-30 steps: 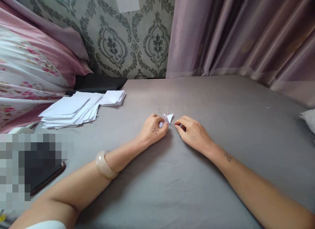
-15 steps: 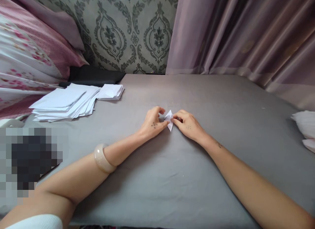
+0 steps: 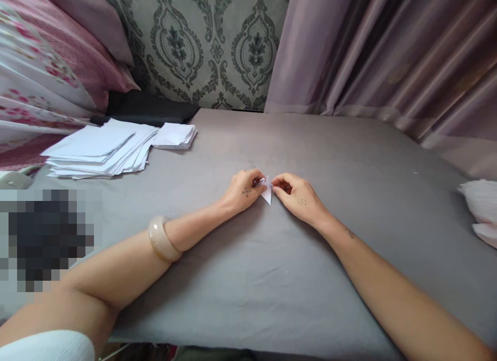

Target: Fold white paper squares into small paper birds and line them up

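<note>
A small folded piece of white paper (image 3: 267,193) with pointed ends is between my two hands, low over the grey-covered table. My left hand (image 3: 246,190), with a bangle further up the arm, pinches its left side between thumb and fingers. On the other side, my right hand (image 3: 298,195) has its thumb and index fingertips closed together at the paper's right edge. The exact folds are too small to make out, and the fingers hide part of them.
A large stack of white paper sheets (image 3: 87,153) lies at the back left, beside a smaller stack of paper (image 3: 174,135). Behind them is a black cloth-like item (image 3: 151,108). Curtains (image 3: 349,50) hang along the back right. A white bundle (image 3: 481,203) sits at the right edge.
My left fingers have closed further onto the paper, and less of its upper part shows. My right hand stays at its right edge. The view has tilted slightly downward.
</note>
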Motion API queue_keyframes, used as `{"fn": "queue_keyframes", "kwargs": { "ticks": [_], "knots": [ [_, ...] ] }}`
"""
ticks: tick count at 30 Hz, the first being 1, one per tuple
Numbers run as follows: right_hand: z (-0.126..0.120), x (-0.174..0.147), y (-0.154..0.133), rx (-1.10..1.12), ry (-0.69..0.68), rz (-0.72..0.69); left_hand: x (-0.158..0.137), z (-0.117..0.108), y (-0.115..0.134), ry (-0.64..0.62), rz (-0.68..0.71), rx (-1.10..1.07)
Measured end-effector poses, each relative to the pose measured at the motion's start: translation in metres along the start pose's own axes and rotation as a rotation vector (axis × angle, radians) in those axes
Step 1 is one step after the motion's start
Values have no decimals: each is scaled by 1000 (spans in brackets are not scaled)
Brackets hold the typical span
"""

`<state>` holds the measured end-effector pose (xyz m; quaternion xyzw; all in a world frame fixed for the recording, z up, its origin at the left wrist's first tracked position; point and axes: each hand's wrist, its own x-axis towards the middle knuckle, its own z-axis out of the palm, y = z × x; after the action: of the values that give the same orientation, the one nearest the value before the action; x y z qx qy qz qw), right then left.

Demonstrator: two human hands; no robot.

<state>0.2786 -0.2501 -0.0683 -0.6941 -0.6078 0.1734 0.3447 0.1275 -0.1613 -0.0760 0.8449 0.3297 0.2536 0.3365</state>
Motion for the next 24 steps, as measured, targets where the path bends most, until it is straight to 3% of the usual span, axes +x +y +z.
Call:
{"fn": "queue_keyframes", "kwargs": {
  "ticks": [24],
  "knots": [
    [6,6,-5,7,-8,27,0,0,-1,-5,-8,-18]
  ]
}}
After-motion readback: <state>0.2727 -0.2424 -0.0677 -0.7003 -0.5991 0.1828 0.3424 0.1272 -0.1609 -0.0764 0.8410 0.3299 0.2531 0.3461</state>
